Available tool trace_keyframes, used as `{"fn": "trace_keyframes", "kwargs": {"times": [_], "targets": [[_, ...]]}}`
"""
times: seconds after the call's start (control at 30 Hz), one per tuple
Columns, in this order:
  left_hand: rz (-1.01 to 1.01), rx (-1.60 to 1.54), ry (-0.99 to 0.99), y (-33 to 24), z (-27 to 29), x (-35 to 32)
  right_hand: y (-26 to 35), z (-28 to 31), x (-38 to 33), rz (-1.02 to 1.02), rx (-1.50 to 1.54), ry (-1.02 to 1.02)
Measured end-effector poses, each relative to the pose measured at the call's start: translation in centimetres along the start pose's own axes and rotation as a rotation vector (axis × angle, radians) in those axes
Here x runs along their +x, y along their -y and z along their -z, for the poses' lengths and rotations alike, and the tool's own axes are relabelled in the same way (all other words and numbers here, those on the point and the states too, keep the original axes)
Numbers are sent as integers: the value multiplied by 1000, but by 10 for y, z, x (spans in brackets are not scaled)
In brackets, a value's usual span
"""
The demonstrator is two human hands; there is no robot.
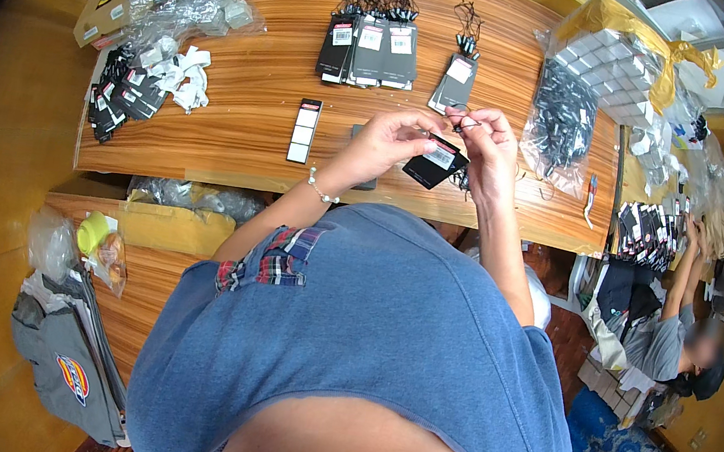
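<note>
In the centre of the frame, the left hand (382, 146) held a black hang tag (430, 167) with a white label, its thumb and fingers closed on the tag's upper left part. Just to the right, the right hand (494, 157) had its thumb and fingertips pinched together on a thin black cord (457, 115) above the tag; whether the cord passed through the tag could not be told.

Both hands were over the front part of the wooden table (244, 145). A dark card (366, 184) lay partly hidden behind the left wrist, and a black-and-white label strip (303, 131) lay left of it. At upper centre lay stacks of strung hang tags (368, 53), with a smaller strung bundle (453, 82) just beyond the right hand. A clear bag of black cords (564, 116) lay at upper right, and small thread snips (590, 201) lay near the table's right edge. At the frame's right, a co-worker (655, 346) reached toward other tags (645, 236).
</note>
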State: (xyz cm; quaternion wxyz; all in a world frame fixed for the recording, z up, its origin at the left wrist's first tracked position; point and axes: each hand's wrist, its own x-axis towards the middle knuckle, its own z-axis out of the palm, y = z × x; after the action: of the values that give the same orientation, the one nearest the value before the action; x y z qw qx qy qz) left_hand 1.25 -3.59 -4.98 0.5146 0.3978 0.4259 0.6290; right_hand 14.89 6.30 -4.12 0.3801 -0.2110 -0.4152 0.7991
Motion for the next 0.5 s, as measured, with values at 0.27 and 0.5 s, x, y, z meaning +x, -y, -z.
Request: {"fn": "trace_keyframes", "kwargs": {"times": [0.27,0.5], "targets": [[30,74,-66,-2,0,-4,-12,-11,-4,-23,17,22],[19,293,-87,-13,7,-13,-1,-2,4,-82,118,-109]]}}
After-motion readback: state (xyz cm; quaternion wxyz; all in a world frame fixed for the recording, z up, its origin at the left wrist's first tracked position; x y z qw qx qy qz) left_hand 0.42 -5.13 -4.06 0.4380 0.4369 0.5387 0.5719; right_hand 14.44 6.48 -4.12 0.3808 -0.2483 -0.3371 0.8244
